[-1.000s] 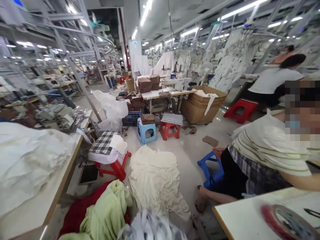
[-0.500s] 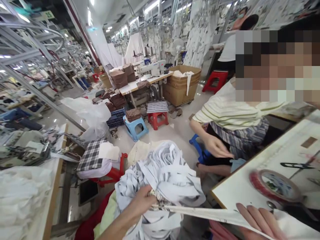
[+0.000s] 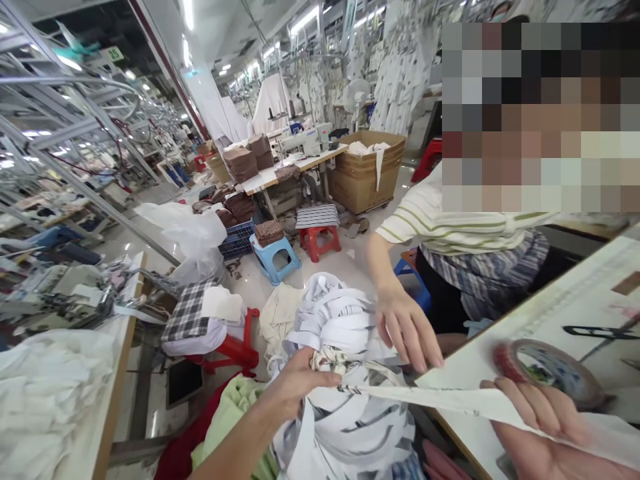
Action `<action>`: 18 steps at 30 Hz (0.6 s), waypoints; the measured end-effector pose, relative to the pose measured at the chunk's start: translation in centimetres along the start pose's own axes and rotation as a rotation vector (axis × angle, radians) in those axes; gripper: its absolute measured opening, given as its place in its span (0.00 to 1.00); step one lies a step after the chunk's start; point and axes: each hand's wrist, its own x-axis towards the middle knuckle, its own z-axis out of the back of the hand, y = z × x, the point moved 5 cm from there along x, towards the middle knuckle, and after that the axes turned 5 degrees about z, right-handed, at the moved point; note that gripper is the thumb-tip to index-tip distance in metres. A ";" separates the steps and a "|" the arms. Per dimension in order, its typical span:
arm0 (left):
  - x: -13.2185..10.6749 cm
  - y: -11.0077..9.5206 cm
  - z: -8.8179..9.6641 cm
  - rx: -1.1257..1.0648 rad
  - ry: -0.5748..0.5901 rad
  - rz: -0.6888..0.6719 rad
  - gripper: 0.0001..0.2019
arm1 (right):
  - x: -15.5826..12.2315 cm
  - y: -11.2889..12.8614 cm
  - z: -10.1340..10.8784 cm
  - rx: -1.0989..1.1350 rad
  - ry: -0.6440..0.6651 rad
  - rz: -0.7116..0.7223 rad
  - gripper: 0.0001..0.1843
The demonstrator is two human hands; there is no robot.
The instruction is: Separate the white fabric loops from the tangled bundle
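Note:
A large bundle of white fabric strips with dark marks (image 3: 345, 320) fills the lower middle of the view. At its near side, my left hand (image 3: 295, 383) is closed, with thumb and fingers pinching a narrow white fabric strip (image 3: 430, 397). This strip stretches rightward, almost level, to my right hand (image 3: 543, 417). There my fingers curl over the strip, and its tail runs on past the palm to the right edge. Patterned cloth is bunched beside my left fingertips. Another person's hand (image 3: 407, 327) hangs over the bundle's right side, between my two hands.
At right, a tape roll (image 3: 550, 373) and black thread snips (image 3: 595, 331) lie on a white table (image 3: 475, 367). A person in a striped top (image 3: 465, 233) sits behind it. A checked-cloth stool (image 3: 187, 317) and a blue stool (image 3: 275, 260) stand ahead.
The other person's hand has reached left and forward over the bundle. My right hand has moved slightly up and curled more round the strip. My left hand is a little higher and further right.

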 end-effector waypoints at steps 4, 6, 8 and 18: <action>1.0 0.0 -1.4 -0.050 -0.066 0.065 0.23 | 2.2 0.0 -0.4 0.184 -0.046 -0.073 0.35; 2.1 -0.1 -2.4 -0.084 -0.110 0.105 0.19 | 3.8 0.2 -0.8 0.238 -0.074 -0.109 0.35; 3.5 -0.4 -3.9 -0.113 -0.118 0.144 0.15 | 5.5 0.3 -1.2 0.296 -0.095 -0.134 0.33; 8.5 -4.5 -10.1 -0.191 -0.018 0.325 0.06 | 6.5 -5.7 -0.5 -0.099 -0.065 -0.252 0.35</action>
